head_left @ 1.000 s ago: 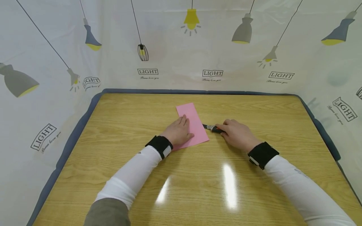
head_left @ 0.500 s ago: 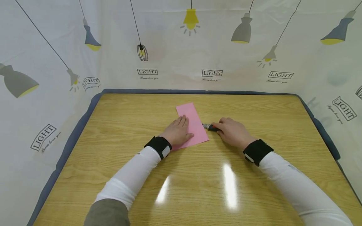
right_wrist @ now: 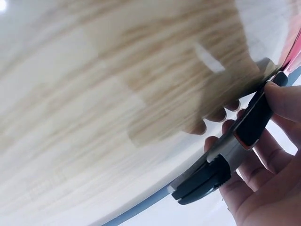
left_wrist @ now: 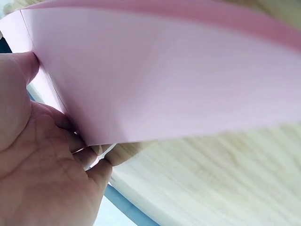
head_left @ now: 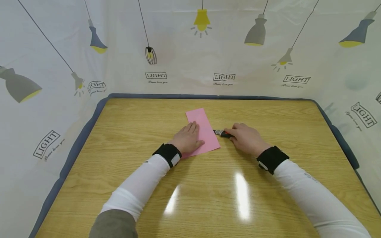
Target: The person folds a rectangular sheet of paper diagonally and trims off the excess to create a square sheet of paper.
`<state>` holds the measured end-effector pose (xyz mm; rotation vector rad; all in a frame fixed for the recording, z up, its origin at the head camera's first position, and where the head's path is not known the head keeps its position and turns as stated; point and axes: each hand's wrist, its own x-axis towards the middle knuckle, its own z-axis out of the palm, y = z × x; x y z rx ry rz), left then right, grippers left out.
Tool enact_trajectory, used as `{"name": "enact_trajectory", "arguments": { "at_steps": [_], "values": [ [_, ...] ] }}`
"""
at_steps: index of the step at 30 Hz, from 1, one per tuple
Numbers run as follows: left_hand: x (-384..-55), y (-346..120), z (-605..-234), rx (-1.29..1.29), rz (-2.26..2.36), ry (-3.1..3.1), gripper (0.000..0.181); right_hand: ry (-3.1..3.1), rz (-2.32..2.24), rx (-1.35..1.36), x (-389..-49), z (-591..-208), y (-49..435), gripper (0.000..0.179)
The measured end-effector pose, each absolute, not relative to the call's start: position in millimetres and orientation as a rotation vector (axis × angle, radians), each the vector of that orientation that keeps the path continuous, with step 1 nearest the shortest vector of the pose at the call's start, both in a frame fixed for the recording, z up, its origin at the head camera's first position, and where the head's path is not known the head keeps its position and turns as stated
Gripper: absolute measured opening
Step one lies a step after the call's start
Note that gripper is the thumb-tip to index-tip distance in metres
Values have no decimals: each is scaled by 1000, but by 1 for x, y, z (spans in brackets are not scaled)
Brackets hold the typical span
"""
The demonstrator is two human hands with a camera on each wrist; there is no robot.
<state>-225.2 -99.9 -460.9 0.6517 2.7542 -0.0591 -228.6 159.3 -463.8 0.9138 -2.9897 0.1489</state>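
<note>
A folded pink sheet of paper (head_left: 208, 132) lies on the wooden table. My left hand (head_left: 188, 137) rests flat on its left part, fingers extended; in the left wrist view the paper (left_wrist: 164, 80) rises beside that hand's thumb and fingers. To the right of the sheet, my right hand (head_left: 245, 137) grips a black and silver utility knife (head_left: 218, 133) with orange trim. The knife's front end meets the paper's right edge, and its tip is hidden there. In the right wrist view, thumb and fingers pinch the knife's dark handle (right_wrist: 256, 120).
The glossy wooden table (head_left: 134, 112) spreads around both hands and reflects light near its front. Behind and at the sides hangs a white sheet (head_left: 178, 43) printed with lamps. A blue-grey border (head_left: 190, 96) runs along the table's edge.
Over the last second my right hand has shifted slightly left with the knife, bringing it closer to the paper's edge. The left hand and the paper have stayed still.
</note>
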Motion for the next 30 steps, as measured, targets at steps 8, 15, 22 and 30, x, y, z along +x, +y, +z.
{"name": "enact_trajectory", "arguments": {
  "at_steps": [8,15,22,30],
  "values": [
    [-227,-100,-462,649,-60,2750,76,-3009,153,879,-228,-464,164,42],
    [-227,-99,-463,639,-75,2750,77,-3027,166,849,-228,-463,169,41],
    [-227,-100,-464,655,-80,2734,77,-3015,168,866,-226,-463,172,42],
    [-231,-107,-464,768,-12,2677,76,-3002,156,912,-222,-464,170,43]
  ]
}}
